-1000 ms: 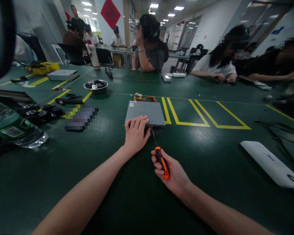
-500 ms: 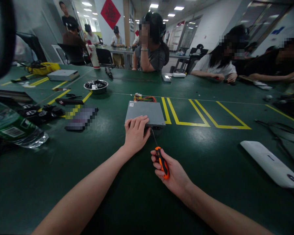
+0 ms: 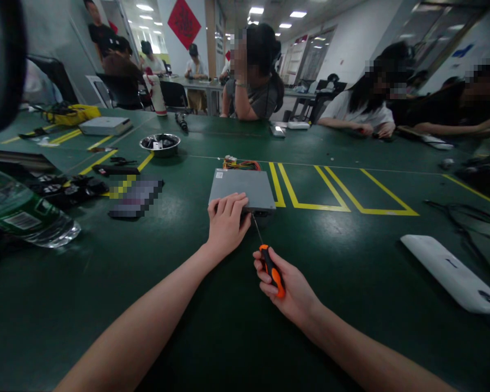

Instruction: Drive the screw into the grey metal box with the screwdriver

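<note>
A grey metal computer power supply [image 3: 245,186] lies flat on the green table, with a bundle of coloured wires [image 3: 245,164] at its far side. My left hand [image 3: 227,220] grips its near left corner, fingers on the top face and thumb at the front side. In my right hand [image 3: 288,280] is a screwdriver [image 3: 274,274] with an orange and black handle, the fingers wrapped round it. Its thin shaft points up to the front side of the power supply, near my left thumb. Whether the tip sits in a screw is too small to tell.
Left stand a water bottle [image 3: 28,212], a phone [image 3: 135,198] and a steel bowl [image 3: 160,145] with small parts. A white device [image 3: 453,272] and black cables [image 3: 469,228] lie at right. Yellow tape [image 3: 322,207] marks the table [image 3: 212,337]. Several people sit across.
The screwdriver's handle has turned slightly and shifted a little to the right with my right hand. My left hand and the power supply stay in place.
</note>
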The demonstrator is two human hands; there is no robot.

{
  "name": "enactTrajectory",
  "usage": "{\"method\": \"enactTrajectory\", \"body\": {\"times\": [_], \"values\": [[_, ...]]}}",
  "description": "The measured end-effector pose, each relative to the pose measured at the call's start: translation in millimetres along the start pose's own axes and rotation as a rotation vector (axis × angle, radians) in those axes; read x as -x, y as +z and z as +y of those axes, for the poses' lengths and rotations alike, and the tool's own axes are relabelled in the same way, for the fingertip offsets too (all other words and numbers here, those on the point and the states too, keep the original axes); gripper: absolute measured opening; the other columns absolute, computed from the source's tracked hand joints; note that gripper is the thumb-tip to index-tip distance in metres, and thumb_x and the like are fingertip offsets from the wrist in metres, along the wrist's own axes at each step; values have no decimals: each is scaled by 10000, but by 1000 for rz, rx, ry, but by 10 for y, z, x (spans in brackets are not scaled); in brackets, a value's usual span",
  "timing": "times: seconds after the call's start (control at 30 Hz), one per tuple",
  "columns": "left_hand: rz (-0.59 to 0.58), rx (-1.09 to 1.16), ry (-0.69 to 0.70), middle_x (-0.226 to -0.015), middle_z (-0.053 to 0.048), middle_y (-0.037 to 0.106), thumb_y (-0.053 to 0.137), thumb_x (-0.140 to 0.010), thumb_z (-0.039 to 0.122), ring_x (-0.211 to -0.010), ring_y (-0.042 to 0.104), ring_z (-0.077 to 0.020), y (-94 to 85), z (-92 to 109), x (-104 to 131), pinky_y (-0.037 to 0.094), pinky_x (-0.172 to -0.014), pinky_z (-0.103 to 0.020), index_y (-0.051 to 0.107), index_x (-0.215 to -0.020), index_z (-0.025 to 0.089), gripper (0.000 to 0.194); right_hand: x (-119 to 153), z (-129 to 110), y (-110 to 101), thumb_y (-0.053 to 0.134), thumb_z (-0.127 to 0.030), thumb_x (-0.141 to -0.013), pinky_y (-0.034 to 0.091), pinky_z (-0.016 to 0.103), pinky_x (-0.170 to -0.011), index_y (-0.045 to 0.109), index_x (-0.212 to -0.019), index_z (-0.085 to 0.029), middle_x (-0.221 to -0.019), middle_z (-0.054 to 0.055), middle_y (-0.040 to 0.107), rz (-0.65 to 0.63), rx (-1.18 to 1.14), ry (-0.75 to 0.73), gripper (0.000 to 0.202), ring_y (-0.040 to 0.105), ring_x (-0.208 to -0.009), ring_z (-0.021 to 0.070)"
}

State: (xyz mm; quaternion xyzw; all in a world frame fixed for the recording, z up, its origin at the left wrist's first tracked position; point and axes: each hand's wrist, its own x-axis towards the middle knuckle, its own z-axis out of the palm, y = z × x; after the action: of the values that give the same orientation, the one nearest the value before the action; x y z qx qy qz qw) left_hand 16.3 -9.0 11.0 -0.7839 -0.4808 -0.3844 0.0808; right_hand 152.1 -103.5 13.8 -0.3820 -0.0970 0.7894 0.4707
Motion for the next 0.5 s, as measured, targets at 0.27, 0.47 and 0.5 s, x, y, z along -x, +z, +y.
{"method": "enactTrajectory", "body": {"times": [0.27,0.47,0.5], "values": [[9,3,6,-1206,-47,566,505,-829,234,-1137,464,-215,-2,0,-2,258,-952,-415,475,-1099,226,272,16,9,-7,616,-277,-779,272,106,-349,571,-756,-137,-679,2,534,12,13,-51,149,371,-456,18],[6,14,1,-1208,-47,563,503,-830,234,-1145,459,-216,0,-2,2,256,-957,-417,474,-1105,229,277,8,-9,21,521,-333,-844,284,119,-352,592,-827,-127,-664,13,533,10,38,-11,219,391,-460,32],[6,14,2,-1207,-47,564,504,-829,234,-1143,460,-216,1,-3,2,257,-956,-416,475,-1104,229,277,6,-12,25,541,-330,-832,276,117,-348,591,-831,-130,-670,12,536,10,43,-16,206,388,-460,30]]}}
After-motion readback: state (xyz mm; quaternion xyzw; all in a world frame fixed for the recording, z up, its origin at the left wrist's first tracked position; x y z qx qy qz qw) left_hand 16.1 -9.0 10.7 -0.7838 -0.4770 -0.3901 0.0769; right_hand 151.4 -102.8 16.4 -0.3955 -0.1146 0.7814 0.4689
